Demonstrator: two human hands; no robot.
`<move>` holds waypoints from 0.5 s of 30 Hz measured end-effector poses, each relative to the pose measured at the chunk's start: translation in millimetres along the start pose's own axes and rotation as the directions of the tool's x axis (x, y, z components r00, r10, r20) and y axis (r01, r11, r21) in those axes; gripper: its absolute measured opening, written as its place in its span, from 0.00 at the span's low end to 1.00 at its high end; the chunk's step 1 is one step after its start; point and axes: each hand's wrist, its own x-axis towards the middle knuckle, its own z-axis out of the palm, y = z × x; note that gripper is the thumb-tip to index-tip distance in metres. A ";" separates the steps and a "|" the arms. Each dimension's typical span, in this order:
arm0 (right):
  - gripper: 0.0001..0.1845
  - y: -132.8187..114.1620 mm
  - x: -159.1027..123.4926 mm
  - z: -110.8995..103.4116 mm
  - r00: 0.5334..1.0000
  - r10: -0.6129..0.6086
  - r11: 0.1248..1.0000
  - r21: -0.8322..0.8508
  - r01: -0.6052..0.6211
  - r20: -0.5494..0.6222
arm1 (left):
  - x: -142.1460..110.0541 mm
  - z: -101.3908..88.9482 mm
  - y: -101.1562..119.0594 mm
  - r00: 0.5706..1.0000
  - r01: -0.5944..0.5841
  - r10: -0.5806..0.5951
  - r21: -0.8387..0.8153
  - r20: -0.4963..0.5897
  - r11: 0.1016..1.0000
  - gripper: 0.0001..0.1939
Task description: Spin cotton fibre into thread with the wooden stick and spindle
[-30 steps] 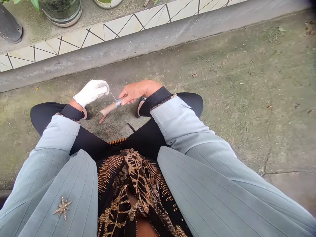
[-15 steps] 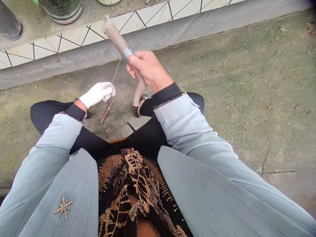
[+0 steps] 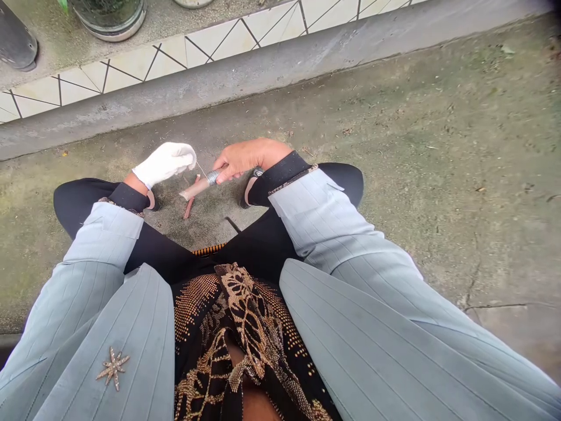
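My left hand point(image 3: 169, 161), in a white glove, is closed on the end of a thin wire point(image 3: 201, 169). From the glove the wire runs to a silvery coil point(image 3: 213, 176) wound around a pale wooden stick point(image 3: 195, 189). My bare right hand point(image 3: 245, 158) grips this stick just beside the coil, fingers wrapped round it. The stick's near end points down and left; its other end is hidden by the right hand and wrist. Beneath it, a thin reddish stick point(image 3: 188, 209) lies on the ground, partly covered.
The concrete ground point(image 3: 416, 175) spreads around my feet, with a crack at right. A low ledge faced with white tiles point(image 3: 127, 69) runs along the far side. On it stand a glass pot point(image 3: 109, 17) and a dark cylinder point(image 3: 16, 38).
My right hand has lowered the pale stick and swung its far end down toward me and left. My left hand has shifted slightly up and left; the wire span is shorter.
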 end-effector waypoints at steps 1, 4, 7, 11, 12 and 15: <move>0.11 -1.1 -2.4 -0.1 0.999 -0.045 0.998 0.041 0.044 0.026 | 1.4 -0.5 -2.5 1.000 -0.008 0.008 -0.012 -0.001 1.000 0.14; 0.17 -6.4 -14.5 -1.7 0.985 -0.164 0.961 0.219 0.170 -0.045 | 7.3 0.5 -7.8 0.999 -0.044 0.044 -0.074 -0.013 0.996 0.18; 0.27 -8.5 -27.8 -6.6 0.910 -0.162 0.842 0.428 0.330 -0.382 | 10.8 4.5 -6.6 0.999 -0.044 0.043 -0.135 -0.011 0.990 0.22; 0.40 2.5 -26.8 -14.7 0.684 0.082 0.694 0.534 0.483 -0.725 | 5.4 10.5 5.8 0.999 -0.022 0.028 -0.151 0.040 0.988 0.22; 0.40 6.2 -22.8 -15.8 0.652 0.116 0.689 0.534 0.491 -0.750 | 3.3 11.8 9.5 0.998 -0.016 0.025 -0.147 0.063 0.989 0.22; 0.33 12.9 -8.6 -15.6 0.658 0.213 0.715 0.574 0.400 -0.723 | -1.4 14.3 18.6 0.991 0.005 0.012 -0.122 0.137 0.992 0.21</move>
